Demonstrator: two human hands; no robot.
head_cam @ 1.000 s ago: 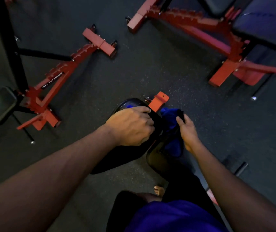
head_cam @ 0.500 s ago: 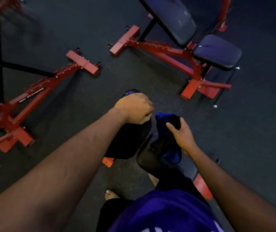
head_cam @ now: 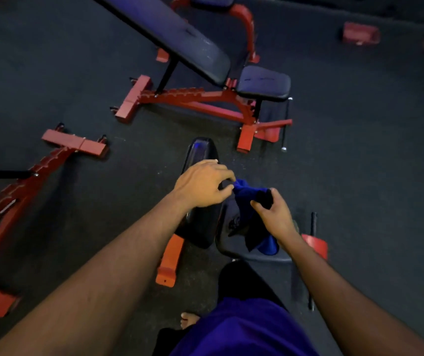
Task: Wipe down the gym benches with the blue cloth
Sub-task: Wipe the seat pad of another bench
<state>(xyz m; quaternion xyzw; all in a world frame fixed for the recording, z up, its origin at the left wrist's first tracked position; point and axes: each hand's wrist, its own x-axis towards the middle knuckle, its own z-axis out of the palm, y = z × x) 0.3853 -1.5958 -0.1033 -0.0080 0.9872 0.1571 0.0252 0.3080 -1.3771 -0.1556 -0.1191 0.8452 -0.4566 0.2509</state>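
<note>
Dark rubber floor (head_cam: 359, 163) carries three red-framed units. Far bench (head_cam: 180, 37), backrest inclined, seat pad beside it, stands beyond the hands and well apart from them. A second red frame (head_cam: 26, 181) lies at the left. Near bench (head_cam: 200, 222), black padded, sits directly below both hands. Left hand (head_cam: 202, 187): grip narrow, fingertips pinching the upper end of the blue cloth (head_cam: 247, 199). Right hand (head_cam: 273, 213): grip closed round the bunched middle of the cloth. Cloth is held above the near bench; its lower end hangs beneath the right hand. Contact with the pad cannot be determined.
</note>
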